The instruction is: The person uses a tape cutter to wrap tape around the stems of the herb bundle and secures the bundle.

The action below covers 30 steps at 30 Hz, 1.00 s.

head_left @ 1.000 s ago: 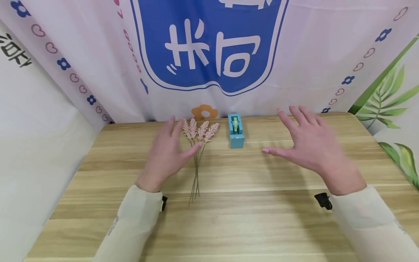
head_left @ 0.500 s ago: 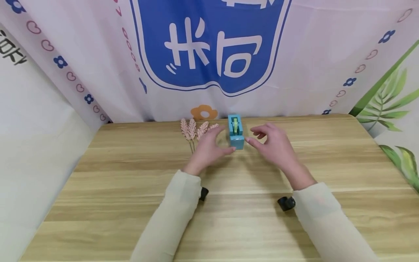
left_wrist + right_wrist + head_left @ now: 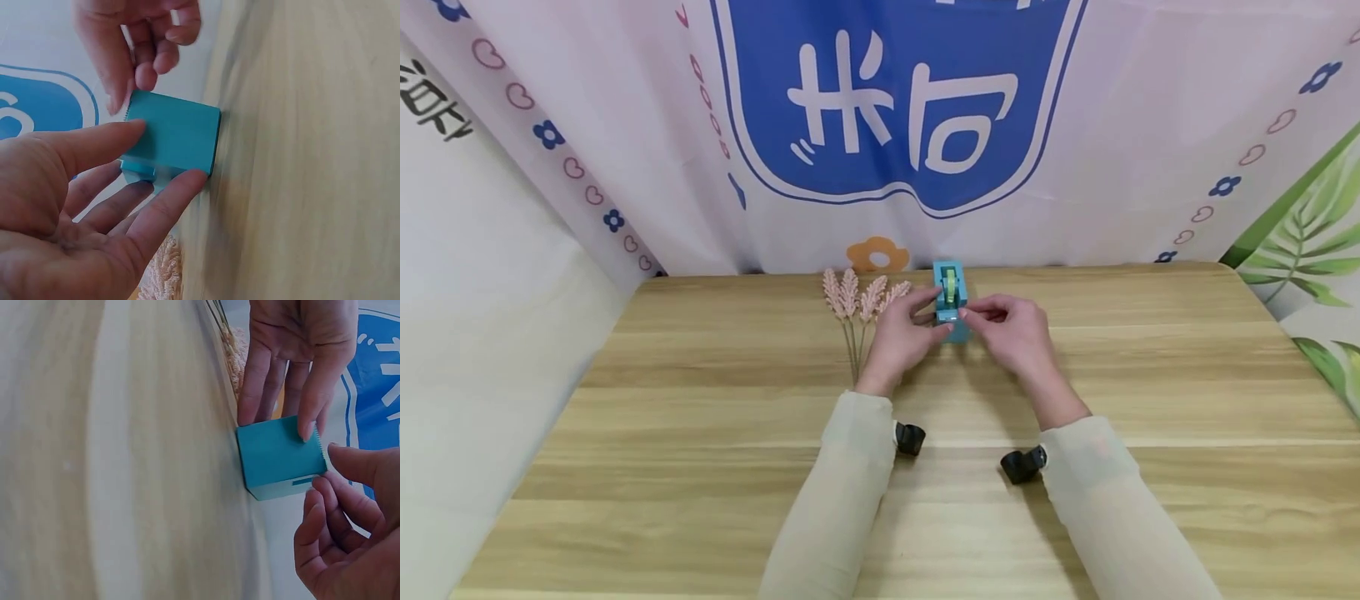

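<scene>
A blue tape dispenser (image 3: 957,333) with a pale green tape roll (image 3: 950,286) stands at the table's back edge. My left hand (image 3: 901,337) grips it from the left, its thumb on the flat front face and its fingers along the side, as the left wrist view shows. From the other side comes my right hand (image 3: 1018,333), fingers curled, with thumb and index finger on either side of the corner by the serrated cutter edge (image 3: 322,450). No strip of tape shows between those fingertips. Pink flower sprigs (image 3: 848,292) on thin stems lie left of the dispenser, partly hidden by my left hand.
The wooden table (image 3: 700,467) ends at a hanging printed cloth (image 3: 1075,233) right behind the dispenser. A black wrist camera (image 3: 910,438) sits at my left cuff, another black camera (image 3: 1022,465) at my right.
From wide apart, both spread hands have come inward to the tape dispenser. The left hand has taken hold of it, and the right fingers have curled in at its cutter edge.
</scene>
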Each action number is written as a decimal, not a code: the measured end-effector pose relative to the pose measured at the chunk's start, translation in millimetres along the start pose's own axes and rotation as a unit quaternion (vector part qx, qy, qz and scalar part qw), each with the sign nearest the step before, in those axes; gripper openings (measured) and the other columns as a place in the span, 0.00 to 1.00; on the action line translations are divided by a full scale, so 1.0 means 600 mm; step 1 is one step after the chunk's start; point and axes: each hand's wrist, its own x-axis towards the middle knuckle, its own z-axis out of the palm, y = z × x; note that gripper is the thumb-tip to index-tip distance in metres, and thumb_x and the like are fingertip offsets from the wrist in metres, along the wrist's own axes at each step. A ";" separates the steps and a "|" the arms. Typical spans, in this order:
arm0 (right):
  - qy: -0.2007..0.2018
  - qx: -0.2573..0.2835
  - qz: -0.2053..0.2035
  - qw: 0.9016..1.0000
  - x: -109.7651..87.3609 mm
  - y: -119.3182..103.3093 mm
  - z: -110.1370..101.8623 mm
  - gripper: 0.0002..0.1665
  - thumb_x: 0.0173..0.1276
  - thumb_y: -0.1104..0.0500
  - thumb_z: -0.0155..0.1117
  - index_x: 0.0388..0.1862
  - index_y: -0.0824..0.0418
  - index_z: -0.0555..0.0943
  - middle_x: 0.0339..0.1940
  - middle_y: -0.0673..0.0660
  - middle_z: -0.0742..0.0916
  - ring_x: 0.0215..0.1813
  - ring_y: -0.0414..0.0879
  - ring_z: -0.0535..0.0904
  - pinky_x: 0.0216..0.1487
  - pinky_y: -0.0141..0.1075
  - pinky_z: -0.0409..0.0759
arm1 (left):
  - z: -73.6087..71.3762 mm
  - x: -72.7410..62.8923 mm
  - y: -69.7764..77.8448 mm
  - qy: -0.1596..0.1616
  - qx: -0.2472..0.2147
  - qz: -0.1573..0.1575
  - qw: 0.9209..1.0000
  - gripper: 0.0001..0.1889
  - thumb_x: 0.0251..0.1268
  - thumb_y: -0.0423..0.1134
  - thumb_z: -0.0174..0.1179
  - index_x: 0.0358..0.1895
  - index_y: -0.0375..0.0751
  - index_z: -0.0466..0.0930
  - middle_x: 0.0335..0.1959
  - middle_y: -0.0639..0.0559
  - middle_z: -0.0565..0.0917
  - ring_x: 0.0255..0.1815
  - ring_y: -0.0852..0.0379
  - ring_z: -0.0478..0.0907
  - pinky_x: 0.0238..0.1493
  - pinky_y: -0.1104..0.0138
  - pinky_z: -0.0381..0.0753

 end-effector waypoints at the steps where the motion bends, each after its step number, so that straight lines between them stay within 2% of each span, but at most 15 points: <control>1: -0.001 0.006 0.007 1.000 0.001 0.001 0.001 0.20 0.78 0.47 0.71 0.59 0.59 0.90 0.54 0.61 0.92 0.52 0.52 0.84 0.46 0.36 0.79 | 0.000 0.001 -0.002 0.003 -0.006 -0.001 1.000 0.32 0.68 0.29 0.73 0.75 0.46 0.79 0.79 0.43 0.76 0.70 0.39 0.83 0.62 0.57 0.88; 6: -0.005 0.049 0.050 0.998 0.003 0.001 0.004 0.21 0.76 0.47 0.72 0.59 0.59 0.90 0.54 0.60 0.90 0.49 0.49 0.81 0.46 0.35 0.78 | -0.004 0.003 -0.005 0.002 -0.018 -0.008 1.000 0.31 0.66 0.30 0.75 0.72 0.48 0.82 0.75 0.44 0.81 0.66 0.43 0.86 0.60 0.60 0.89; 12: -0.008 0.074 0.084 0.994 0.011 -0.004 0.009 0.21 0.75 0.47 0.73 0.57 0.61 0.90 0.58 0.60 0.90 0.50 0.48 0.78 0.46 0.35 0.78 | -0.008 0.008 0.005 0.002 0.008 -0.015 1.000 0.31 0.63 0.29 0.77 0.70 0.47 0.83 0.71 0.45 0.84 0.62 0.45 0.89 0.55 0.62 0.90; 17: -0.021 0.083 0.100 0.991 0.015 -0.013 0.012 0.22 0.75 0.48 0.73 0.56 0.62 0.90 0.63 0.60 0.88 0.58 0.51 0.76 0.51 0.37 0.75 | -0.010 0.008 0.013 0.008 0.006 -0.034 0.999 0.31 0.63 0.28 0.76 0.70 0.47 0.84 0.72 0.45 0.83 0.63 0.45 0.88 0.54 0.61 0.91; 23: -0.026 0.087 0.113 0.989 0.018 -0.018 0.012 0.22 0.76 0.49 0.72 0.57 0.63 0.90 0.67 0.60 0.87 0.65 0.52 0.75 0.57 0.37 0.73 | -0.011 0.009 0.011 0.008 -0.004 -0.033 0.999 0.30 0.62 0.29 0.76 0.69 0.48 0.85 0.71 0.47 0.84 0.62 0.47 0.89 0.52 0.62 0.91; 30: -0.026 0.097 0.115 0.988 0.021 -0.020 0.015 0.21 0.75 0.50 0.72 0.57 0.64 0.90 0.67 0.60 0.87 0.66 0.52 0.76 0.58 0.37 0.73 | -0.011 0.010 0.004 0.007 -0.021 -0.032 0.999 0.29 0.62 0.28 0.77 0.68 0.48 0.86 0.71 0.47 0.85 0.62 0.47 0.89 0.50 0.63 0.91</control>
